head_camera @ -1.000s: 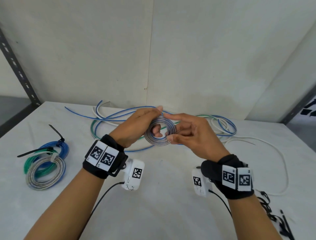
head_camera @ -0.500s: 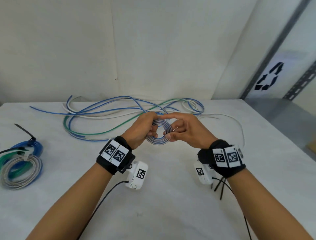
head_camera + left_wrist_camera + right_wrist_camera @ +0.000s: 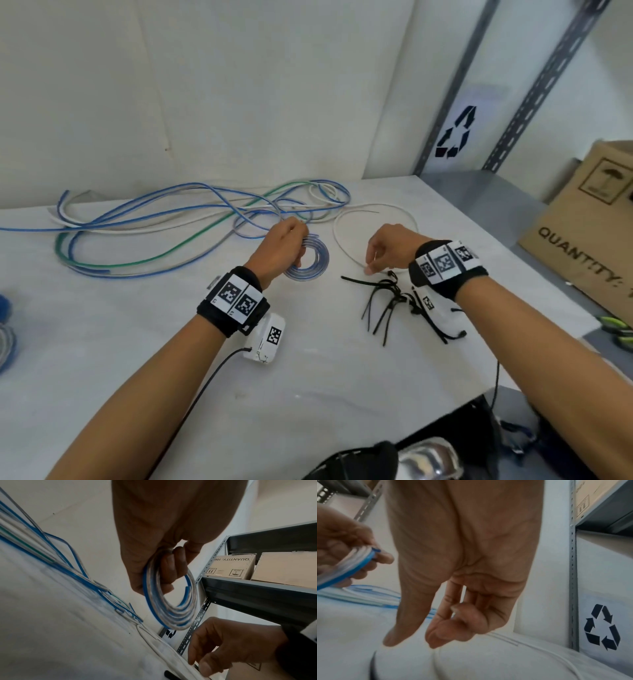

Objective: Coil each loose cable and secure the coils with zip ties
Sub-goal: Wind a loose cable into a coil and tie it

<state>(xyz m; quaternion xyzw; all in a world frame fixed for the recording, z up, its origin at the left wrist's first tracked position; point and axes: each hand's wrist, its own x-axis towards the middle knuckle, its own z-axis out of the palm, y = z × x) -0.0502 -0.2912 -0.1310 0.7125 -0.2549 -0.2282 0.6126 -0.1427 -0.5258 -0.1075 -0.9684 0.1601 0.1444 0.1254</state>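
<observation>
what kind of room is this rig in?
Probably a stockroom or workshop corner: slotted metal shelving, a cardboard box printed "QUANTITY", and a recycling symbol on the wall beside a white table.

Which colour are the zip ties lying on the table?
Black zip ties; the head view shows them best.

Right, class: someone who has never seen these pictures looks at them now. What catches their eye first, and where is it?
Most striking is the small blue and clear coil gripped in the left hand at mid-table. Just right of it, the right hand reaches down with empty fingers towards a bunch of black zip ties on the white table. Behind both hands, a tangle of loose blue, green and white cables sprawls along the wall.
</observation>
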